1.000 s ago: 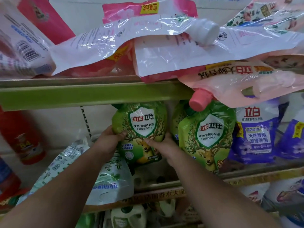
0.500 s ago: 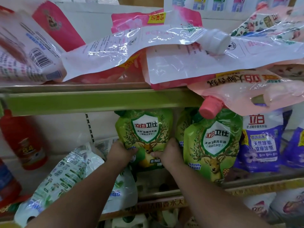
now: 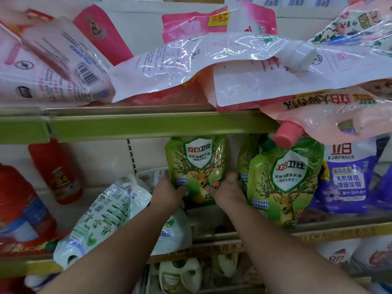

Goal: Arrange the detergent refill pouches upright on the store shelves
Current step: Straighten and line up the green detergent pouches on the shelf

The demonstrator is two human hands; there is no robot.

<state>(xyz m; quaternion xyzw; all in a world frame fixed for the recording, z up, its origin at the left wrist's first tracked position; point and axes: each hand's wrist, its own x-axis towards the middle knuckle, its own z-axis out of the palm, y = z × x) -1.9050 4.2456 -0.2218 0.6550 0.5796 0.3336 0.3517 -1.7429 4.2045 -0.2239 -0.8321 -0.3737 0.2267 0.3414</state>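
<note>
A green detergent pouch with a deer print (image 3: 196, 164) stands upright on the middle shelf (image 3: 339, 228), just under the upper shelf's green edge (image 3: 148, 126). My left hand (image 3: 167, 193) grips its lower left side and my right hand (image 3: 228, 190) grips its lower right side. A second green deer pouch (image 3: 284, 183) stands upright to its right, touching my right hand. Beside that stands a purple pouch (image 3: 347, 177). A white and green pouch (image 3: 104, 213) lies tilted on its side to the left.
Pink and white pouches (image 3: 191, 66) lie flat in a heap on the upper shelf; one pink pouch with a pink cap (image 3: 286, 135) hangs over the edge. Red bottles (image 3: 57, 172) stand at the left. More white pouches (image 3: 180, 274) sit on the shelf below.
Both hands have slid down from the pouch's middle to its lower corners, and the pouch has gone further back, now standing straighter under the upper shelf.
</note>
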